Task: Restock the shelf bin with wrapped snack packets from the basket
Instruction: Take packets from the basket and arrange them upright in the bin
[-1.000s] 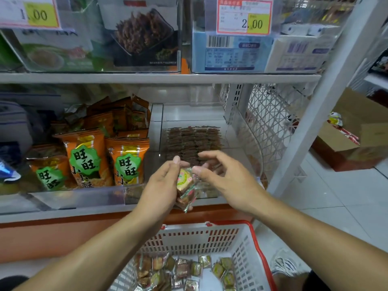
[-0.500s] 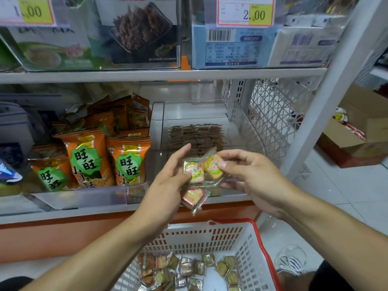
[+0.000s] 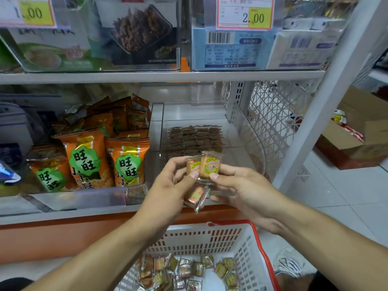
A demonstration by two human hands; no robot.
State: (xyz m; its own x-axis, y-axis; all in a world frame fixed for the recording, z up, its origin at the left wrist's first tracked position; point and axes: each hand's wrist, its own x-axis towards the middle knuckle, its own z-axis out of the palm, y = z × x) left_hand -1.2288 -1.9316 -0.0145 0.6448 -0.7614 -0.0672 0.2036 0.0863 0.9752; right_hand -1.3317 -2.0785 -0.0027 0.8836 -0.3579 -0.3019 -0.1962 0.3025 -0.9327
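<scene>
- Head view, landmark: take the clear shelf bin (image 3: 247,131) on the lower shelf as your reference for every position below.
- Head view, hands: your left hand (image 3: 168,190) and right hand (image 3: 243,190) meet just in front of the bin's front wall. Both are closed in a pinch on the same small cluster of wrapped snack packets (image 3: 202,168): each thumb presses the face of an upright packet, and the fingers curl behind.
- Head view, held stock: two packets stand side by side at the top of the cluster, level with the bin's front edge. A third packet (image 3: 197,195) hangs tilted below them; you cannot tell from this view which hand carries it.
- Head view, bin contents: a flat layer of dark packets (image 3: 195,139) already lies toward the back of the bin. The front part of the bin floor appears bare.
- Head view, supply: the white basket with the red rim (image 3: 258,240) sits below and in front of the bin. Many loose packets (image 3: 189,269) remain on its floor.
- Head view, neighbours: orange snack bags (image 3: 88,162) fill the compartment to the left of the bin; a cardboard box (image 3: 361,141) stands on the floor well to its right.
- Progress, as a judgement: restocking is under way and far from complete. The held cluster is not yet inside the bin, and most of the supply is still in the basket.
</scene>
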